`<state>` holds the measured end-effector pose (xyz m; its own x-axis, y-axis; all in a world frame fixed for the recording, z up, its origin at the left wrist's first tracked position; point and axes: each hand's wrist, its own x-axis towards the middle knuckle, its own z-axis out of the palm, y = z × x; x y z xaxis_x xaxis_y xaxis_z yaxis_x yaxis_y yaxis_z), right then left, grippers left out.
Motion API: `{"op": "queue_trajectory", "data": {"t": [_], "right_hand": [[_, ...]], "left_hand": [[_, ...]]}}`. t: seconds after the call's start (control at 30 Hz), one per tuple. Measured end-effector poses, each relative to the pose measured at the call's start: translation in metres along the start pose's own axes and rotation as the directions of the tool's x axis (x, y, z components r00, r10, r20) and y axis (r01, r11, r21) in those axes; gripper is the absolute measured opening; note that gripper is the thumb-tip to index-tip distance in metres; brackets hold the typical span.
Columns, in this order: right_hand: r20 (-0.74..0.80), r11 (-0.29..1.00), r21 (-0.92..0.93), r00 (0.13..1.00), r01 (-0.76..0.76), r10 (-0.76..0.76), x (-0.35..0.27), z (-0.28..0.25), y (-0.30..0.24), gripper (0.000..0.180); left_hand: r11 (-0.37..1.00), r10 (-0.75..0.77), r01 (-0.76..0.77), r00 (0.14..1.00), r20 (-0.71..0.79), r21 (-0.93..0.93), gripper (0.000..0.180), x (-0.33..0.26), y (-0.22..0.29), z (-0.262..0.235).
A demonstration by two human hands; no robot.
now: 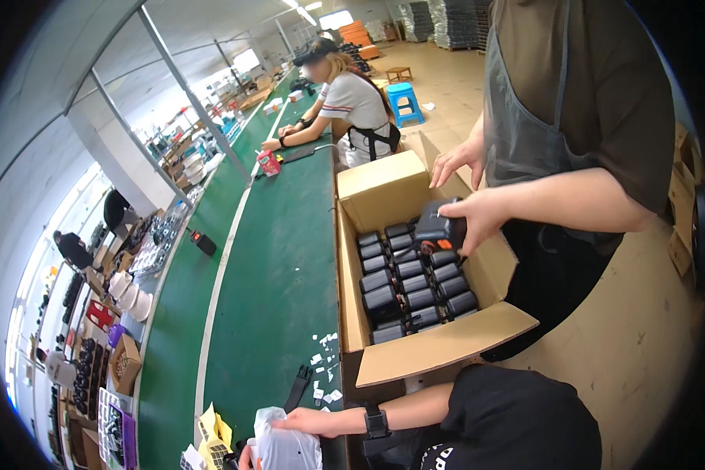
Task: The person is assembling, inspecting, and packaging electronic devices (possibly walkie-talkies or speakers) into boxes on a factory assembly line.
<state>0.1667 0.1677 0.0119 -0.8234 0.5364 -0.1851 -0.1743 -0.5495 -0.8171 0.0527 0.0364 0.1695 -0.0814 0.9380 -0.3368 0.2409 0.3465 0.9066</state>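
Observation:
My right hand [309,423], with a black watch on the wrist, lies on top of a clear plastic bag [286,453] at the near end of the green belt [274,282], fingers pinching the film. Only a sliver of my left hand [243,456] shows at the lower edge, against the bag's left side; its grip is hidden. Just right of my forearm stands an open cardboard box [446,345] filled with rows of black devices [407,286]. A standing person in a grey apron holds one black device [440,227] over the box.
A black strap [298,388] and white paper scraps [325,368] lie on the belt near my hand, beside a yellow item [211,431]. Farther along sit a small black device [204,243], a red carton [269,163] and a seated person [352,102]. Parts trays line the left side.

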Motion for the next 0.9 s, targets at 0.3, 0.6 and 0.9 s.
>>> {"op": "queue_trajectory", "data": {"t": [0.3, 0.6, 0.9], "right_hand": [[-0.279, 0.783, 0.614, 0.955, 0.095, 0.103, 0.014, -0.033, -0.016, 0.045], [-0.295, 0.771, 0.619, 0.954, 0.151, 0.050, 0.008, -0.027, -0.021, 0.030], [-0.280, 0.600, 0.779, 0.957, 0.182, 0.073, 0.012, -0.032, -0.018, 0.030]], "left_hand": [[0.993, -0.031, 0.031, 1.000, 0.003, 0.117, 0.082, -0.031, 0.055, -0.034], [0.788, 0.010, -0.429, 0.726, -0.687, -0.442, 0.062, 0.078, -0.116, -0.286], [0.988, -0.032, -0.094, 0.649, -0.760, -0.122, 0.085, 0.101, -0.071, -0.173]]}}
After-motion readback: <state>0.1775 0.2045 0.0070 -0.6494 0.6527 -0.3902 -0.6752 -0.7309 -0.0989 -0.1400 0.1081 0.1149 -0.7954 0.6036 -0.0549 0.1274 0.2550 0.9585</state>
